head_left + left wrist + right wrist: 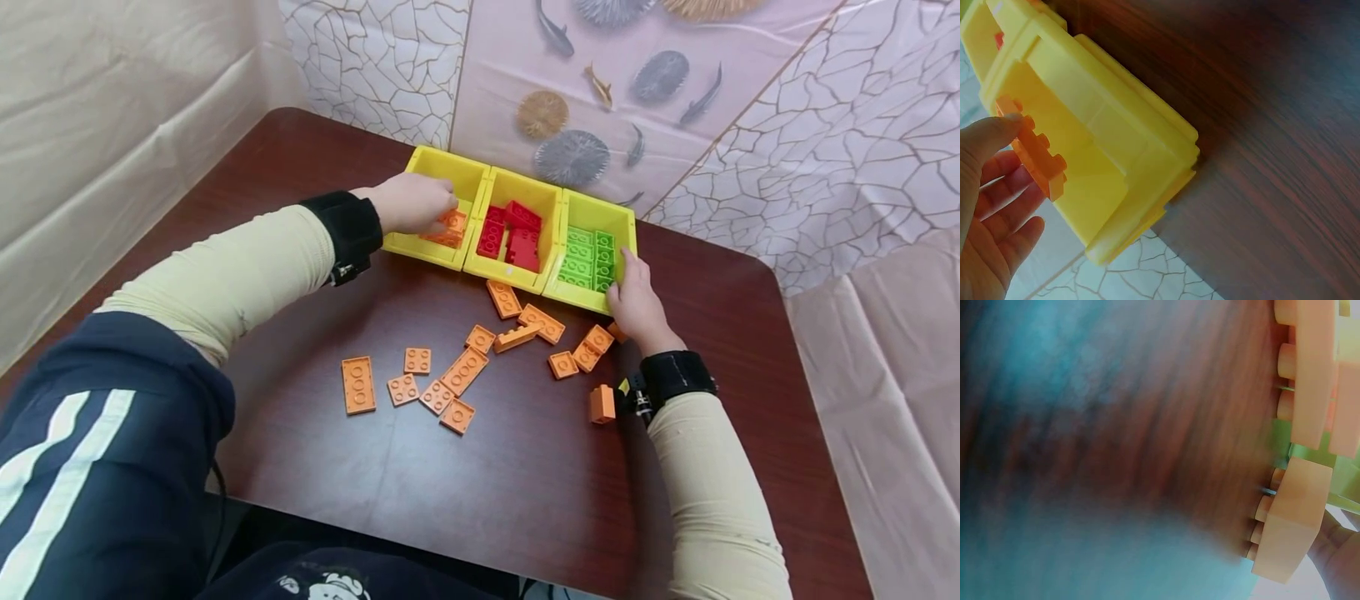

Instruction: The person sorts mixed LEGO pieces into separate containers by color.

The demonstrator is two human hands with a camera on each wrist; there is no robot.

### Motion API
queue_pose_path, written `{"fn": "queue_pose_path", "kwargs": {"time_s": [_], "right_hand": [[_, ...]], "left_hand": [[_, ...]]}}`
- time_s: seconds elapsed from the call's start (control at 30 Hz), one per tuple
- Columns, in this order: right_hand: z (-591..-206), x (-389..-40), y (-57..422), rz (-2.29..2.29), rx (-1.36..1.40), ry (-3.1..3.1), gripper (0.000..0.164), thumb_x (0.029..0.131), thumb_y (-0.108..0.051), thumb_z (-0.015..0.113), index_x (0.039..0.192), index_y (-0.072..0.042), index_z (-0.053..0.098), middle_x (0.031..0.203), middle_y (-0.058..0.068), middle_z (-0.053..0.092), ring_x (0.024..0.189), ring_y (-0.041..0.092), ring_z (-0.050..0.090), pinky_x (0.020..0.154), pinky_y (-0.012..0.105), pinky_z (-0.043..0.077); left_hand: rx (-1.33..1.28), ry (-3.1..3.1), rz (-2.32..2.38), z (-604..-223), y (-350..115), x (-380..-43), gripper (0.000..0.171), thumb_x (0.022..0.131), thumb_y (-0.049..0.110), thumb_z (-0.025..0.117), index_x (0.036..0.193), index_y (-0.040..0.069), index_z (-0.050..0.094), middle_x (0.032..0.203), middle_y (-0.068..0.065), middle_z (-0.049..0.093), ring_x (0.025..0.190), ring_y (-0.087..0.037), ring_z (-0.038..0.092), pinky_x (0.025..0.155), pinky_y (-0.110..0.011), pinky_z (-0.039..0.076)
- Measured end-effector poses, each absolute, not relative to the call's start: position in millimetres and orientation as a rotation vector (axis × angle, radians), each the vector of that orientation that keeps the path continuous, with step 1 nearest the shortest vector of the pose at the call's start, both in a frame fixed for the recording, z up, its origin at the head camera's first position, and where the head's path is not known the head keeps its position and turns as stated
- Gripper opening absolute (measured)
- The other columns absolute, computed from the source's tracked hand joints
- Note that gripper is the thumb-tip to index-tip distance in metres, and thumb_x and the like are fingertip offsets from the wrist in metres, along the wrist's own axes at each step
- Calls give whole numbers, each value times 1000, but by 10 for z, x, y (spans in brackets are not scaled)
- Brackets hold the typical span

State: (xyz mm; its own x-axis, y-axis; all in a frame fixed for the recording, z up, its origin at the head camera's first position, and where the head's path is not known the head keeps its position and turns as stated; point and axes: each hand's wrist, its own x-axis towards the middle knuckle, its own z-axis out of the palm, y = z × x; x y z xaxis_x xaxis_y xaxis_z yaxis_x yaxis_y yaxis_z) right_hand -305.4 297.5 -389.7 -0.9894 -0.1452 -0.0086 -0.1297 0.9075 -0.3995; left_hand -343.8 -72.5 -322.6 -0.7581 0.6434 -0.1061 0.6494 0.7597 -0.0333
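My left hand (pixel 416 202) pinches an orange toy brick (pixel 1036 150) over the left yellow bin (pixel 422 248), between thumb and fingers. Several orange bricks (pixel 454 225) show beside that hand in the head view. At the right end of the row, my right hand (pixel 641 308) grips the near corner of another yellow bin (pixel 577 296), its thumb at the front and fingers along the side wall. Green bricks (pixel 581 254) lie in rows inside it. Red bricks (pixel 522 242) lie loosely in the middle bin (pixel 498 267).
Loose orange bricks (pixel 465 372) are scattered over the dark wooden table (pixel 300 467) in front of the bins. One orange brick (pixel 602 404) stands close to the right wrist. Behind the bins hangs a patterned cloth (pixel 495 108).
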Motion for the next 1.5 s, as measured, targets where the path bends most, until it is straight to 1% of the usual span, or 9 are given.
{"fn": "queue_pose_path", "kwargs": {"time_s": [0.23,0.47,0.63,0.9,1.13,1.23,1.4,1.5], "right_hand": [[-3918,-3062,2984,-634,-214,3030,61,96,-12,30,149,-9,0,149,23,6,112,43,41,89,55,35],[-3922,-3072,2992,-631,-223,3042,61,96,-11,31,149,-8,1,149,23,8,114,42,40,91,54,35],[-3909,-3065,2977,-637,-213,3029,61,96,-12,31,149,-9,0,149,22,7,115,42,40,91,54,34],[-3891,-3053,2970,-642,-200,3030,61,96,-11,31,149,-9,1,149,22,8,113,42,41,90,54,35],[-3898,-3059,2971,-644,-196,3035,61,96,-11,32,149,-9,2,149,22,9,117,43,39,93,55,33],[-3905,-3063,2976,-645,-199,3042,61,96,-11,32,149,-9,3,148,22,10,117,43,39,93,55,33],[-3912,-3066,2981,-646,-203,3045,61,96,-10,33,149,-9,3,148,23,10,117,42,39,94,54,33],[-3914,-3070,2986,-645,-199,3042,61,96,-11,32,149,-10,2,149,22,9,118,42,38,94,55,33]], "left_hand": [[982,2840,-118,-3349,-621,-3615,31,90,26,61,108,2,61,93,-12,51,83,-29,50,81,-37,44],[929,2836,-81,-3437,-590,-3709,25,90,21,59,106,1,60,96,-13,51,86,-29,49,82,-40,43],[905,2835,-23,-3470,-594,-3734,23,89,19,60,103,1,61,95,-13,51,85,-29,48,82,-40,43],[930,2809,13,-3511,-602,-3768,23,91,17,57,103,-1,61,92,-14,50,85,-29,47,83,-40,41],[912,2794,14,-3537,-607,-3779,25,91,19,56,103,-2,61,92,-14,49,85,-29,46,84,-40,40],[898,2781,19,-3546,-611,-3787,28,91,20,55,108,-2,61,97,-15,51,88,-29,47,87,-40,40],[881,2759,45,-3561,-619,-3801,37,91,23,55,120,-1,58,109,-17,53,98,-30,49,94,-41,37],[893,2757,47,-3569,-618,-3806,38,92,22,54,121,-2,57,112,-19,52,102,-32,49,95,-42,37]]}}
